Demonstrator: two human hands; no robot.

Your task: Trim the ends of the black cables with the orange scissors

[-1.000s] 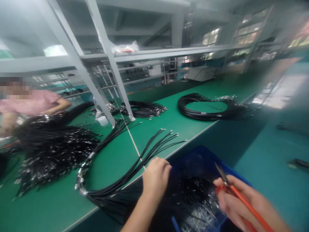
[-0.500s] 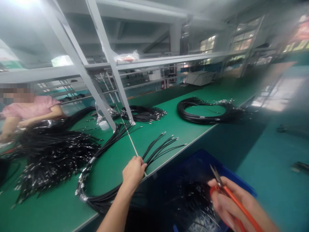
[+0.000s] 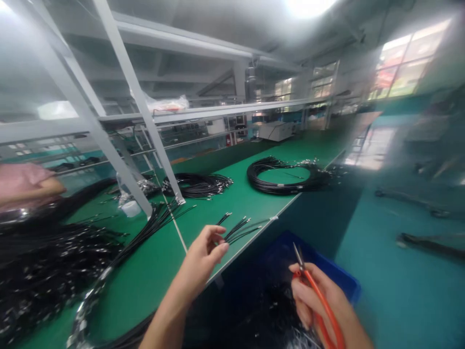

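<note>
My left hand (image 3: 203, 257) is over the front edge of the green table (image 3: 214, 203), thumb and fingers curved apart around the ends of some black cables (image 3: 241, 231). Whether it touches them is hard to tell. My right hand (image 3: 323, 300) grips scissors with orange handles (image 3: 327, 303), their pointed metal tips up, above a blue bin (image 3: 341, 276). A bent bundle of black cables (image 3: 85, 310) with silvery wrapping curves across the table at the lower left.
Coiled black cables (image 3: 279, 186) lie farther along the table, with another bundle (image 3: 199, 185) behind my left hand. A large cable pile (image 3: 58, 266) is at left, near a person in pink (image 3: 27, 186). White shelf posts (image 3: 140, 102) rise from the table.
The view has swung to the right. My left hand has opened from its closed hold at the cables, and its thumb now stands apart from the fingers. The right hand still holds the scissors.
</note>
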